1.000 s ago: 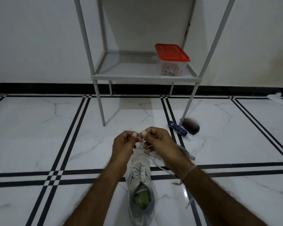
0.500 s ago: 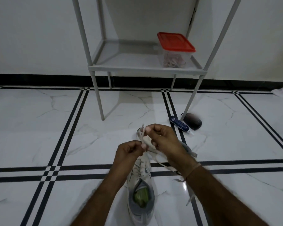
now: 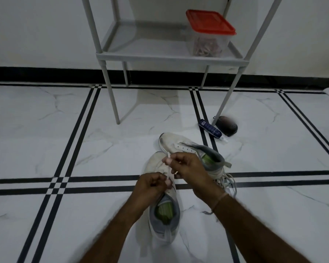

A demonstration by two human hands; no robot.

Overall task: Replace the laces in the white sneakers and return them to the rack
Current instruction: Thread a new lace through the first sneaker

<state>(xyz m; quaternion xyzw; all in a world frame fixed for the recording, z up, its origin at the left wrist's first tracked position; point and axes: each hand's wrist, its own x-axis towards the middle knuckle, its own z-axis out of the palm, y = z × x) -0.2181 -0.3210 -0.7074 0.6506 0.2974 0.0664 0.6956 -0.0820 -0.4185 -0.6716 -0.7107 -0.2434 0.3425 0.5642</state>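
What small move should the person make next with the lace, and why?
Probably pull the lace snug through the near sneaker: the left hand and right hand both pinch it just above that shoe, so the strand looks mid-threading, not yet tightened.

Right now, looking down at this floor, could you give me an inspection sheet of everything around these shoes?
Surface: white marble floor with black stripes.
Job's things: near sneaker upright, toe pointing away; second sneaker behind it; lace running between the hands; rack at the wall.
Clutter: red-lidded container on the rack shelf; blue tube and dark oval object by a rack leg; loose laces beside the second sneaker.
Grippers: left hand and right hand each pinch the lace.
Cables: nothing seen.
Surroundings: white wall, black skirting.
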